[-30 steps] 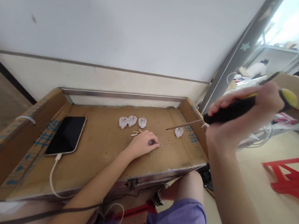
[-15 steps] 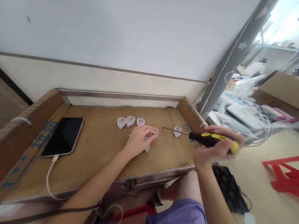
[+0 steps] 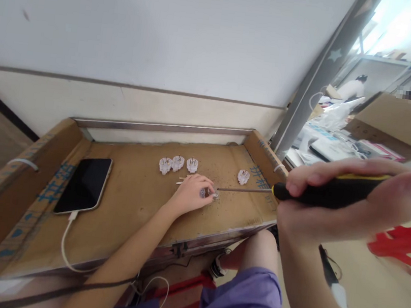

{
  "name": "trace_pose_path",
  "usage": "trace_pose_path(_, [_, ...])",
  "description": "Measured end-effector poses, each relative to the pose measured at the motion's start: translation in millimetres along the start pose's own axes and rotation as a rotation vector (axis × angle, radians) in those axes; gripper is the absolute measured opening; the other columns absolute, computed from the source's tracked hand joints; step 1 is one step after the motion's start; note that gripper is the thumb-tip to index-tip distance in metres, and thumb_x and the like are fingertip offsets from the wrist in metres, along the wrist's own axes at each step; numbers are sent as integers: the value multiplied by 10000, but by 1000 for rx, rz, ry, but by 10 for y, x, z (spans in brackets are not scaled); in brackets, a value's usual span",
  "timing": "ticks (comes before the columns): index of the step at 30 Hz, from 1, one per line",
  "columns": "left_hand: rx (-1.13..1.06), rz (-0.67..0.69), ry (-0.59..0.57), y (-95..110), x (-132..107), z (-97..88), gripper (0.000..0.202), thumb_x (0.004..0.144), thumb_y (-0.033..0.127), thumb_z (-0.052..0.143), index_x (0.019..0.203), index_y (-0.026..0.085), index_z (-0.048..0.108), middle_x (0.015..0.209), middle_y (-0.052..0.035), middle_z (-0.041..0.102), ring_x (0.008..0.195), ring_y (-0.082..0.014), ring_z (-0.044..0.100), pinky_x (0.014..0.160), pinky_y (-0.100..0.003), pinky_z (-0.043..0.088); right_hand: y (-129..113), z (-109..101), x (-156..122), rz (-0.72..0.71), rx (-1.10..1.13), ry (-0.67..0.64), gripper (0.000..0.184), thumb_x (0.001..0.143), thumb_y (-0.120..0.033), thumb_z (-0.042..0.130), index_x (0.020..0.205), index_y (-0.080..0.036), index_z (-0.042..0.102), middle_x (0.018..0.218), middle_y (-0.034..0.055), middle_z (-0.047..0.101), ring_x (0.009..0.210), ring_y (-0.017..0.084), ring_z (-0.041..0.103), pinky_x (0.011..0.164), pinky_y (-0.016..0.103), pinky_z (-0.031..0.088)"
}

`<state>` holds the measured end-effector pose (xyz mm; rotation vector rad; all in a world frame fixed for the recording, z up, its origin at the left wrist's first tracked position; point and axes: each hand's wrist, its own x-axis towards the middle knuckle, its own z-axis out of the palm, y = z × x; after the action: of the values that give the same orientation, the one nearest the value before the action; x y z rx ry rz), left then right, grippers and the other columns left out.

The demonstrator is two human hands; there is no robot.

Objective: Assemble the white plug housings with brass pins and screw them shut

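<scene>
My left hand (image 3: 190, 196) rests on the cardboard-covered table (image 3: 140, 206) and pinches a small clear plug part (image 3: 211, 193) against it. My right hand (image 3: 337, 203) is raised close to the camera, gripping a black-and-yellow screwdriver (image 3: 331, 190). Its thin shaft (image 3: 244, 190) runs left, and the tip sits at the part under my left fingers. Three clear plug pieces (image 3: 177, 163) stand in a row just behind my left hand, and another clear plug (image 3: 243, 176) lies apart to the right. A few small brass pins (image 3: 184, 179) lie next to my left hand.
A black phone (image 3: 83, 184) lies on the table's left, with a white cable (image 3: 65, 247) trailing over the front edge. Raised cardboard walls (image 3: 17, 177) edge the table. A red plastic stool (image 3: 403, 245) and a cluttered bench (image 3: 333, 144) are on the right.
My right hand rose toward the camera and the screwdriver tip moved left to the part under my left fingers. My left hand shifted slightly on the table.
</scene>
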<state>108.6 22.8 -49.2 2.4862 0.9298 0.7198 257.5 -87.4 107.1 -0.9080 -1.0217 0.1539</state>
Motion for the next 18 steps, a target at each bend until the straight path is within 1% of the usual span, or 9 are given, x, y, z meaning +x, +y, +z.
trace_pose_path(2, [7,-7,-5,-25,-2,9,38,755,252,623,737,230,647,1010,6,663,983,-206,561,916,-382,363,-10,45,26,-6,15,-31,375,880,-546,370,704,-227,459,509,-29,404,373,125,496,282,198,286])
trace_pose_path(5, [10,-7,-6,-31,-4,16,61,766,272,618,734,222,637,1013,1,663,975,-209,560,901,-384,368,-38,155,24,-46,54,-29,314,874,-488,438,705,-225,468,512,-36,428,368,119,491,280,200,290])
trace_pose_path(9, [5,-2,-9,-7,-5,3,70,773,275,621,733,218,629,1003,3,661,969,-204,559,897,-377,369,-20,280,-13,-147,198,140,238,851,-399,513,706,-213,483,483,-64,430,317,88,400,281,215,314])
trace_pose_path(11, [1,-4,-16,4,-5,-6,74,776,272,617,729,217,630,992,-1,661,965,-204,559,894,-368,375,14,312,-12,-182,265,200,230,821,-378,559,696,-197,492,461,-69,431,303,84,366,261,217,293])
trace_pose_path(14, [4,-7,-21,11,-4,-9,90,781,292,618,738,214,635,985,-9,662,958,-205,562,891,-362,381,51,329,11,-202,288,221,249,796,-386,585,678,-186,496,437,-70,415,306,86,361,237,210,256])
trace_pose_path(16, [4,-7,-22,12,-2,-2,113,783,324,626,754,216,640,993,-8,661,956,-204,564,892,-363,377,51,329,29,-204,259,219,259,805,-393,567,662,-194,487,431,-72,397,306,82,356,236,205,257])
trace_pose_path(18, [11,-9,-21,12,1,9,119,791,336,626,764,222,644,1004,-1,659,964,-202,562,910,-373,360,38,320,45,-213,220,246,245,829,-376,536,664,-201,485,437,-74,378,300,79,350,241,204,260])
